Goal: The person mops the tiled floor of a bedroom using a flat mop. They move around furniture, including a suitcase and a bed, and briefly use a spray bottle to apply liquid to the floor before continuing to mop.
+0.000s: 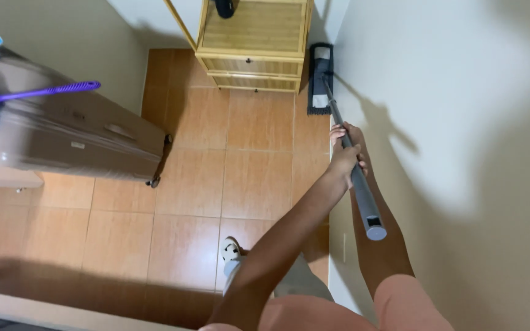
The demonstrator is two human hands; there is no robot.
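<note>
Both of your hands are closed around the grey mop handle (pixel 354 168), stacked close together near its upper third. Your left hand (pixel 343 160) wraps it from the left side, fingers curled fully round. Your right hand (pixel 357 142) sits just behind and slightly farther along the shaft, fingers also wrapped, though mostly hidden by the left one.

Long axis of the handle: runs from its capped near end (pixel 375 232), by your right forearm, away and slightly left to the flat mop head (pixel 320 79) at the far end. The head lies well beyond your fingers, far and a little left of them, pressed into the narrow gap between the wooden drawer cabinet (pixel 254 55) and the white wall (pixel 437 122) on the right.

Surface: orange-brown floor tiles (pixel 197 184), glossy. The handle runs close along the right wall.

Room: a grey suitcase (pixel 69 135) stands at left with a blue duster on a purple stick (pixel 38 93) lying across it. Your foot in a light slipper (pixel 231 251) shows near.
</note>
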